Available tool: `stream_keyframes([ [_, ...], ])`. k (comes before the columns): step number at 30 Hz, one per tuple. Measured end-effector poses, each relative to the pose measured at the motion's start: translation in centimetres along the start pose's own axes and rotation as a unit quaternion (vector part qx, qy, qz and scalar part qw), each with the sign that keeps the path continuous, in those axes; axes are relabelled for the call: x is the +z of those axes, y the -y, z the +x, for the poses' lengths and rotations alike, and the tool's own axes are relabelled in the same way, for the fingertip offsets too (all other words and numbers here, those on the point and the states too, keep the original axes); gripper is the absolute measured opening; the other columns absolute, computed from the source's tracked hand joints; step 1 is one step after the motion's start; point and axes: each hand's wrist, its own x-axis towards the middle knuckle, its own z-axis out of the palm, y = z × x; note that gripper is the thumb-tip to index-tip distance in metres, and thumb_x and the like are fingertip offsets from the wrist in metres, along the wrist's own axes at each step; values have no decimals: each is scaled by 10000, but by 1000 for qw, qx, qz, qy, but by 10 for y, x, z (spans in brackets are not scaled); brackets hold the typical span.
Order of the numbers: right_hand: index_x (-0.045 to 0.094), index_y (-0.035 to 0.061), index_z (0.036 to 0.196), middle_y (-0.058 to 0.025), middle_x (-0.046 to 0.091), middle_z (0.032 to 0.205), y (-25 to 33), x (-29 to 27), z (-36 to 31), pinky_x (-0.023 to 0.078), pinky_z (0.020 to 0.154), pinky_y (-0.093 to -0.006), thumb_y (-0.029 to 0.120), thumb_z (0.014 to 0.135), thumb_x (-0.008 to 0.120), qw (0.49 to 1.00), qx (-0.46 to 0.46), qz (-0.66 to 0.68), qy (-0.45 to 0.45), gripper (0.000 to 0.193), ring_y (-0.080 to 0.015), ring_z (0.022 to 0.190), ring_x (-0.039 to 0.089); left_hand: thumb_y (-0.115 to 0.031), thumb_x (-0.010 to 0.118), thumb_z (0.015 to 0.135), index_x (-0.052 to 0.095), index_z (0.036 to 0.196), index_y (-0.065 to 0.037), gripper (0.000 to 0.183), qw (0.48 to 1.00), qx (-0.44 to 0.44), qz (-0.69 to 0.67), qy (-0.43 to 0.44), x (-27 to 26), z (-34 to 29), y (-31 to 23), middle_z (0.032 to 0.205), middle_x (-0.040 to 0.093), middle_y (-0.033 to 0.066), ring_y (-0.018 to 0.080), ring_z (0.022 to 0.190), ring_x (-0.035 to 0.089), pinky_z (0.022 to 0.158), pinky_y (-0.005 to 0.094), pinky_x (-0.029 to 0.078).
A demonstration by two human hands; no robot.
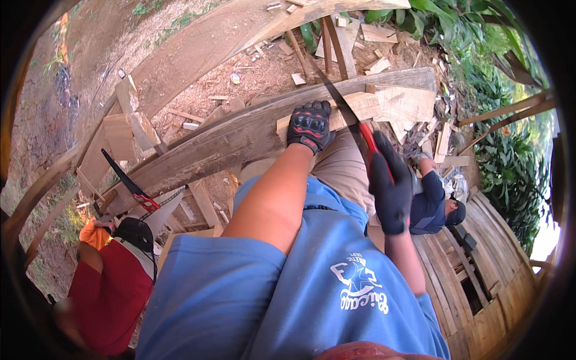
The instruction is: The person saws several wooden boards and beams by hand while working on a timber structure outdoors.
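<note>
My left hand [310,126], in a black and red padded glove, is closed over a short light-coloured board [363,107] and presses it onto a long weathered plank [210,143]. In a dark glove, my right hand [391,187] is wrapped round the red handle of a handsaw [337,97]; motion smears it slightly. The saw's dark blade slants up and left across the board, just right of my left hand. Whether its teeth are in the wood, I cannot tell.
At lower left a person in red [114,294] is beside another red-handled saw [127,183]. A person in dark blue [429,201] crouches at right, near slatted planking [510,270]. Wood offcuts [378,65] and sawdust litter the ground beyond the plank. A curved beam [198,69] crosses behind.
</note>
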Motion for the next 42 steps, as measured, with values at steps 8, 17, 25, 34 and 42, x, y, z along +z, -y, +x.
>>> stream_keyframes([
  [8,682,3,1458,-240,713,1433,2,22,40,510,1132,-395,232,1085,646,999,18,25,45,440,-323,1351,686,-417,847,796,691,1240,-113,560,999,-31,-27,-12,-9,-3,3,1148,718,104,277,1102,698,950,453,531],
  [17,663,6,1488,-215,749,1387,34,-42,-34,548,1070,-396,151,1074,646,993,-78,-88,10,439,-287,1257,737,-431,844,814,683,1200,-113,526,999,-18,-25,-15,-2,5,1,1142,709,114,305,1080,705,911,468,553],
  [25,675,12,1468,-276,699,1429,4,71,81,512,1143,-427,188,1078,634,999,-38,-20,14,430,-370,1361,675,-394,815,843,669,1222,-126,486,997,-22,-36,-57,13,5,2,1127,711,101,305,1069,711,908,492,557],
  [34,663,34,1509,-120,796,1184,-60,55,63,561,908,-313,184,1081,637,994,-12,107,15,454,-118,963,694,-436,837,825,676,1303,-101,605,999,-30,-32,6,-8,1,-1,1207,715,121,292,1141,693,963,456,540],
  [42,664,17,1491,-163,771,1323,-66,73,60,550,1021,-345,216,1129,579,986,-63,148,-33,422,-197,1138,723,-558,756,890,652,1413,-87,713,996,-59,-33,58,-19,4,-5,1306,749,168,328,1197,733,1043,463,549],
])
